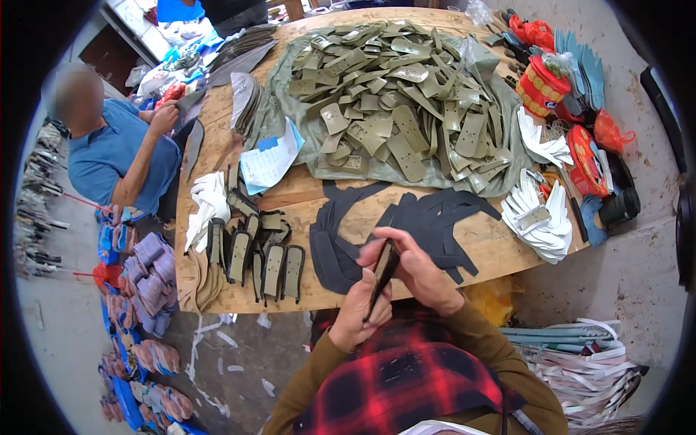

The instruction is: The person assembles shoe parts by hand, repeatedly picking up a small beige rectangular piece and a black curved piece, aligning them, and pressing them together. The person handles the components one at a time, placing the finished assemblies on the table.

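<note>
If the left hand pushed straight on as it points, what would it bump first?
Probably the right hand, just beyond the black-edged olive pad it holds, though depth is unclear.

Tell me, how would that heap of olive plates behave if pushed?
The olive plates are probably stiff, since many hold a smooth curve. They'd likely slide apart, being loosely heaped, and their shiny patches suggest slippery faces.

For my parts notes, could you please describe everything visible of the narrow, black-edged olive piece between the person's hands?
The narrow, black-edged olive piece has an elongated face and a dark border, perhaps fabric. It is held slanted, upper end leaning right, seen obliquely at the near side of the brown wooden table. The left hand grips its lower part; the right hand curves beside its upper end, contact unclear.
</note>
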